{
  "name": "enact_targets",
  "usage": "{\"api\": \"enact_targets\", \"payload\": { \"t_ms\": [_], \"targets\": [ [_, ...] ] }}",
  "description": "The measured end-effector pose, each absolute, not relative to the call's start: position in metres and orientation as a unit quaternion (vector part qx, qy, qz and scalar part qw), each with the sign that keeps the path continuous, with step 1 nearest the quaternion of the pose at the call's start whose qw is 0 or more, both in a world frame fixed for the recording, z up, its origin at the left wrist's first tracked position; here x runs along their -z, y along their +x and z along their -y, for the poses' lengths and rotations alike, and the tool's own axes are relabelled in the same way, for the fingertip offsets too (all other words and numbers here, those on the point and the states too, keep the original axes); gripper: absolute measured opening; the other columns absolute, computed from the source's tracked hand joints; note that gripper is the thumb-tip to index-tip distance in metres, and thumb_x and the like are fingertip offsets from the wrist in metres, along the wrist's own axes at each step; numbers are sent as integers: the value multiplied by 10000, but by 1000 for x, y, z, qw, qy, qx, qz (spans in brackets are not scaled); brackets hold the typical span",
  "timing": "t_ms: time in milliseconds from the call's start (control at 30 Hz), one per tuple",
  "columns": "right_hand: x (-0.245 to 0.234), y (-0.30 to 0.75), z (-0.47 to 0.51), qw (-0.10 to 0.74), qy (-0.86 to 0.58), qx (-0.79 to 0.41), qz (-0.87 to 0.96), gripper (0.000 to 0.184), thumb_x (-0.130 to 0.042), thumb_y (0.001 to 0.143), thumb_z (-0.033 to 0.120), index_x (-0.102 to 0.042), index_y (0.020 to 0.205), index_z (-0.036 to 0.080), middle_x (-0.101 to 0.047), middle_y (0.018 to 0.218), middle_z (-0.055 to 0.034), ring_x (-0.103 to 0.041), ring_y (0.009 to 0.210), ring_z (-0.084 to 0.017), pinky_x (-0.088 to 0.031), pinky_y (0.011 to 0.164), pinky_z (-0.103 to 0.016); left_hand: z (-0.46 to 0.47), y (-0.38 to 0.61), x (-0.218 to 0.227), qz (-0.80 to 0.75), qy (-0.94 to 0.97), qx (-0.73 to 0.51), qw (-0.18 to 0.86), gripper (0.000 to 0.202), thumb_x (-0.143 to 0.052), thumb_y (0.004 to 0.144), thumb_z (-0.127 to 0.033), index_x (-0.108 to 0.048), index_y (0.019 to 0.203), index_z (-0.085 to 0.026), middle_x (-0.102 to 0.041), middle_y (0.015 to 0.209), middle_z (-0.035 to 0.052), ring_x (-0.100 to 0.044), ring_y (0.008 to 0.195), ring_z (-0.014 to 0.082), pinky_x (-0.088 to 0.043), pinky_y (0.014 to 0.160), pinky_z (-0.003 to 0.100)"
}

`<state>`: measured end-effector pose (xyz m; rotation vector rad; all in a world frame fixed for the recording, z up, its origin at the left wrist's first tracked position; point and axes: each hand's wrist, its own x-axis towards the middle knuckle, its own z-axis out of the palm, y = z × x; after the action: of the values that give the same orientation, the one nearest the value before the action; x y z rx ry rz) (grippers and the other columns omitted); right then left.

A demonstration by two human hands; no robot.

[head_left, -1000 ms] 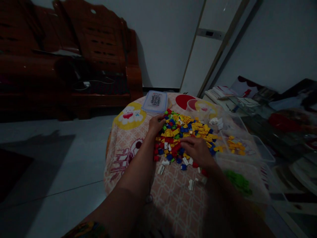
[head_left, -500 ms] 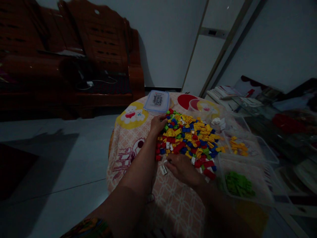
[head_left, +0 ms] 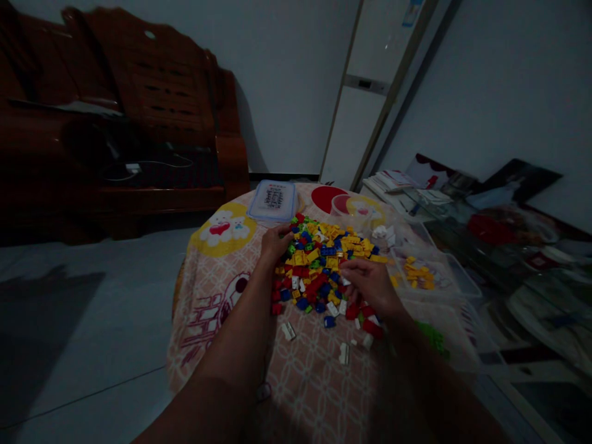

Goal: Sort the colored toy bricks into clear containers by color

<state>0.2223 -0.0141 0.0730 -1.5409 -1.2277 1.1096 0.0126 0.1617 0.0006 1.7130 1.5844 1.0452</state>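
Note:
A heap of small toy bricks (head_left: 324,259) in red, yellow, blue, green and white lies on a round table with a patterned cloth (head_left: 222,290). My left hand (head_left: 275,242) rests at the heap's left edge, fingers curled onto the bricks. My right hand (head_left: 370,285) lies on the heap's near right side, fingers bent and pinched among the bricks; what they hold is hidden. A few white bricks (head_left: 343,353) lie loose on the cloth nearer to me.
Clear tubs stand at the table's right: one with yellow bricks (head_left: 416,274), one with green bricks (head_left: 435,338). A flat lid (head_left: 274,199) and a clear cup (head_left: 345,206) sit at the back. A dark wooden sofa (head_left: 115,123) stands behind left; papers and clutter lie right.
My right hand moved from the heap's near edge by a white brick back up onto its right side. The view shifted, so the table sits further left. My left hand stayed at the heap's left edge.

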Motion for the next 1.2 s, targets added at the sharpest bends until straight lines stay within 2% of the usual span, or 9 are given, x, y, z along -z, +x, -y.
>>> {"api": "enact_targets", "payload": {
  "t_ms": [167, 267, 367, 500, 600, 733, 933, 1200],
  "targets": [
    [-91, 280, -35, 567, -653, -317, 390, 294, -770, 649, 269, -675, 891, 132, -651, 546, 1, -640, 458, -155, -512, 394, -213, -163, 12, -2, -594, 641, -388, 292, 328, -637, 790, -271, -769, 1087, -224, -760, 1130, 33, -689, 1069, 235, -501, 968, 313],
    [-94, 306, -65, 611, -663, -270, 337, 372, -730, 628, 121, -671, 993, 92, -656, 592, 5, -663, 524, -146, -563, 475, -216, -163, 12, -3, -591, 642, -388, 297, 335, -629, 792, -260, -766, 1094, -215, -757, 1140, 33, -687, 1074, 223, -500, 967, 297],
    [-95, 318, -83, 622, -678, -222, 323, 454, -700, 627, 84, -672, 1080, 74, -682, 708, -2, -675, 594, -139, -596, 568, -242, -163, 12, -2, -591, 643, -386, 298, 351, -622, 803, -266, -760, 1118, -200, -755, 1143, 43, -689, 1069, 224, -498, 971, 298],
    [-89, 300, -77, 570, -688, -181, 412, 441, -673, 689, 172, -700, 1124, 105, -744, 922, -64, -704, 742, -176, -612, 716, -334, -163, 12, 0, -597, 638, -383, 299, 349, -630, 805, -278, -760, 1118, -195, -756, 1141, 48, -694, 1060, 230, -504, 969, 309],
    [-76, 269, -52, 494, -677, -139, 528, 331, -643, 735, 242, -751, 1036, 158, -765, 987, -81, -711, 897, -224, -576, 868, -394, -165, 11, 3, -584, 643, -394, 301, 337, -629, 807, -274, -764, 1107, -200, -756, 1142, 44, -692, 1064, 220, -504, 974, 302],
    [-56, 239, -26, 411, -631, -74, 654, 278, -576, 799, 252, -764, 985, 166, -755, 1065, -119, -694, 1005, -254, -531, 957, -425, -166, 11, 6, -582, 639, -400, 303, 336, -636, 802, -283, -765, 1104, -212, -758, 1136, 34, -692, 1063, 220, -509, 971, 299],
    [-56, 244, -31, 339, -624, -16, 704, 309, -553, 844, 234, -736, 1080, 156, -726, 1157, -156, -658, 1106, -273, -489, 1010, -455, -166, 11, 6, -586, 637, -400, 301, 333, -647, 801, -285, -765, 1099, -199, -759, 1129, 57, -699, 1043, 234, -514, 966, 321],
    [-45, 210, -1, 282, -573, -65, 767, 273, -558, 902, 234, -735, 1102, 177, -705, 1199, -142, -636, 1136, -255, -477, 1021, -436, -167, 14, 5, -578, 644, -402, 300, 330, -652, 804, -268, -765, 1100, -180, -759, 1127, 63, -688, 1075, 228, -496, 996, 313]
  ]
}}
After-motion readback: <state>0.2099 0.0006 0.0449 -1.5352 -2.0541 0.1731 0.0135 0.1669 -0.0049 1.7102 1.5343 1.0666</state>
